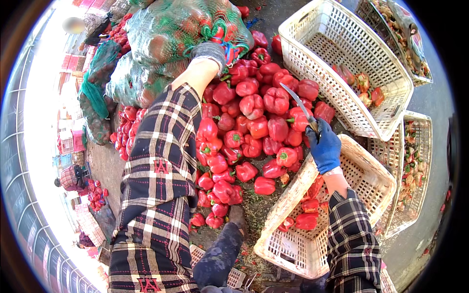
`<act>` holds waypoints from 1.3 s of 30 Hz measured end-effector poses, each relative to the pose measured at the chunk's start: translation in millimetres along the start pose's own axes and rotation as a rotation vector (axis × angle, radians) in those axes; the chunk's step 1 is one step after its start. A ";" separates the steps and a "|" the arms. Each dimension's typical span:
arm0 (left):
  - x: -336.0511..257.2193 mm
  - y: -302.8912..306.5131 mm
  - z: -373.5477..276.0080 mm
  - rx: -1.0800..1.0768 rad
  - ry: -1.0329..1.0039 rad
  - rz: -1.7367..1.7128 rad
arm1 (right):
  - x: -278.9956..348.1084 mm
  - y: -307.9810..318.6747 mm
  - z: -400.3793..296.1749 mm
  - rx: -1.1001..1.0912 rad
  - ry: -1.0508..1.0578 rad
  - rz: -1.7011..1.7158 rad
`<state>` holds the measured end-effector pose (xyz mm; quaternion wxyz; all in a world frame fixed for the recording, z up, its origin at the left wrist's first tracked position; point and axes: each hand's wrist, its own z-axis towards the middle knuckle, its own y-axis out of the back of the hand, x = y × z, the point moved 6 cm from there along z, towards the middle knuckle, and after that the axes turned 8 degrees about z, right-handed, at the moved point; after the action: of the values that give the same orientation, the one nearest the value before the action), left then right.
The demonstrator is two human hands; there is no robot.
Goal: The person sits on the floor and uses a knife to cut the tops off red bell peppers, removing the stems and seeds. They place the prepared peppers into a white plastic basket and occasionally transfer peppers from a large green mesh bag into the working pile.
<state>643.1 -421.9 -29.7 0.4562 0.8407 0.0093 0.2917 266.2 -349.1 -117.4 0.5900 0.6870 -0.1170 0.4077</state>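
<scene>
My right hand point(324, 146), in a blue glove, grips a knife point(298, 100) with a curved blade that points up and left over the peppers. A grey knitted glove covers my left hand point(210, 53), which reaches to the tied, bunched neck of a green mesh sack point(172, 33) full of red peppers; its fingers are mostly hidden, so its grip cannot be told. Between my hands a large heap of red bell peppers point(253, 106) lies on the floor. Below my right forearm, a white plastic crate point(285, 216) holds several red peppers.
A larger white crate point(344, 66) at the upper right holds a few pepper pieces. Further right, another crate point(421, 175) contains trimmings, as does a dark crate point(384, 33) behind. More filled mesh sacks point(95, 99) stand at left. Other people point(71, 177) are far off at left.
</scene>
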 end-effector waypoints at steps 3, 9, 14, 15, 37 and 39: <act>32.5 -12.4 14.6 -0.129 -0.122 -0.140 | -2.9 -0.4 0.6 0.022 -0.016 -0.056; 49.0 -27.2 66.2 0.121 -0.369 -0.332 | -6.3 4.9 3.7 0.021 0.001 -0.158; 44.8 -38.2 77.0 -0.106 -0.275 -0.199 | -11.7 -6.5 6.6 0.046 -0.028 -0.240; 34.3 -27.6 66.7 -0.113 -0.234 -0.263 | -20.2 -4.3 7.1 0.051 -0.059 -0.267; 43.3 -40.2 18.4 -0.361 -0.208 -0.336 | -13.3 -23.8 25.2 0.170 -0.366 -0.082; 36.8 -35.9 12.4 -0.374 -0.209 -0.328 | -13.3 -38.1 32.8 0.102 -0.624 0.425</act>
<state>688.8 -400.0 -44.9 0.6433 0.7545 0.0442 0.1222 296.0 -372.6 -153.0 0.3934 0.7669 -0.4105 0.2976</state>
